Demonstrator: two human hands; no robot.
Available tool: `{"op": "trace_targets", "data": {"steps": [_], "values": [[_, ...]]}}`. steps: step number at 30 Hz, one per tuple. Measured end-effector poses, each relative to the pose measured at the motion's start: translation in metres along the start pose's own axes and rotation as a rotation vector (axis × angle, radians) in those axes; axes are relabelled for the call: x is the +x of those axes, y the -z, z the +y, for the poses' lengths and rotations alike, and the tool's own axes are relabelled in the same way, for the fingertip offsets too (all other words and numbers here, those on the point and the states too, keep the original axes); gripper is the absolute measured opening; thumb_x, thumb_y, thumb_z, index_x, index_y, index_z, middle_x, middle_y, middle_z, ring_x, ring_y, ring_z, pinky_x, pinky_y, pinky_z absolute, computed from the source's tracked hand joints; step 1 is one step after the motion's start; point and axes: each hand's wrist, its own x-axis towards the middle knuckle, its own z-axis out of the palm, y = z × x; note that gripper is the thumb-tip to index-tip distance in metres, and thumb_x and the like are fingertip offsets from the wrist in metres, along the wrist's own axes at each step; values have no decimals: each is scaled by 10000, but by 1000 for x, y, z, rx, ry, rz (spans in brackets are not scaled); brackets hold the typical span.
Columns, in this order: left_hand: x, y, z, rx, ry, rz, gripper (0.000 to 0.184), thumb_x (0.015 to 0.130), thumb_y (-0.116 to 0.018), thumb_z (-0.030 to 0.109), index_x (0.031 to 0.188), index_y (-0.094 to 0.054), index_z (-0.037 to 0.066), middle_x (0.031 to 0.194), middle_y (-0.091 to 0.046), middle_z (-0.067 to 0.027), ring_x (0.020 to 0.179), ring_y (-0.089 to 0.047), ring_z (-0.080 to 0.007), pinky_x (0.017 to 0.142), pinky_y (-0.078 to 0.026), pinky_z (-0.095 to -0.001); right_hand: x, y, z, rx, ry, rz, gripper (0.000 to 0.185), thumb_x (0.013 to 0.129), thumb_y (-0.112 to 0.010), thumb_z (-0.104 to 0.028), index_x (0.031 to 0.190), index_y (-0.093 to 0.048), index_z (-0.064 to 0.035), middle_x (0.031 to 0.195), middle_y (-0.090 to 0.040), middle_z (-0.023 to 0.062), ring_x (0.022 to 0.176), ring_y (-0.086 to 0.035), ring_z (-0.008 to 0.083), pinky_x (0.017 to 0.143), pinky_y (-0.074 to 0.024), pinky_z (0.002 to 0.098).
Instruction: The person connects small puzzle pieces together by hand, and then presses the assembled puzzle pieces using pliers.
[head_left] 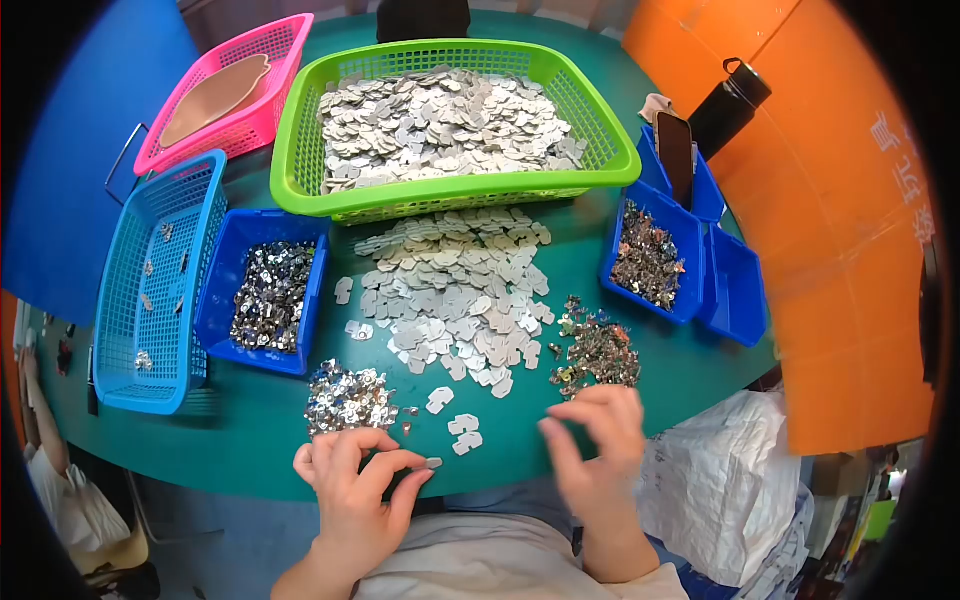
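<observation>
My left hand (pixel 362 487) pinches a small flat grey piece (pixel 433 463) between thumb and forefinger, low over the table's near edge. Just beyond its knuckles lies a heap of shiny silver metal parts (pixel 350 398). My right hand (pixel 600 450) is slightly blurred, thumb and forefinger apart, with nothing visible between them. It is nearest a pile of small brassy metal clips (pixel 600 352). Between the hands are a few loose flat grey pieces (pixel 465 435), and behind them spreads a large pile of the same notched pieces (pixel 460 300).
A green basket (pixel 455 190) full of grey pieces stands at the back. On the left are a dark blue bin (pixel 212 310), a light blue basket (pixel 110 320) and a pink basket (pixel 240 130). Blue bins (pixel 735 290), a phone (pixel 675 150) and a black bottle (pixel 730 108) stand right.
</observation>
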Motion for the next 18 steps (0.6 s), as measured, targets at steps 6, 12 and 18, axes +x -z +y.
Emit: {"op": "trace_targets", "data": {"steps": [6,12,18], "values": [[2,-7,-1,-186,-85,-5,164,720,-803,74,838,-712,145,893,-681,35,865,-547,-196,861,-308,-379,17,8,10,-88,-52,103,185,709,-789,-50,863,-688,-60,912,-593,59,897,-545,246,834,-382,353],[-3,-5,3,-539,-52,64,230,714,-779,-59,898,-712,62,876,-715,-60,756,-648,-214,701,-509,-337,30,2,16,-177,31,25,166,698,-792,-54,839,-704,-65,891,-581,50,876,-535,230,823,-355,353],[-5,-1,14,-1031,271,25,180,810,-698,-146,971,-681,-65,964,-676,-166,830,-712,-208,744,-611,-298,31,5,12,-104,67,30,163,704,-777,-4,846,-714,-54,896,-611,56,882,-561,221,813,-396,351]]}}
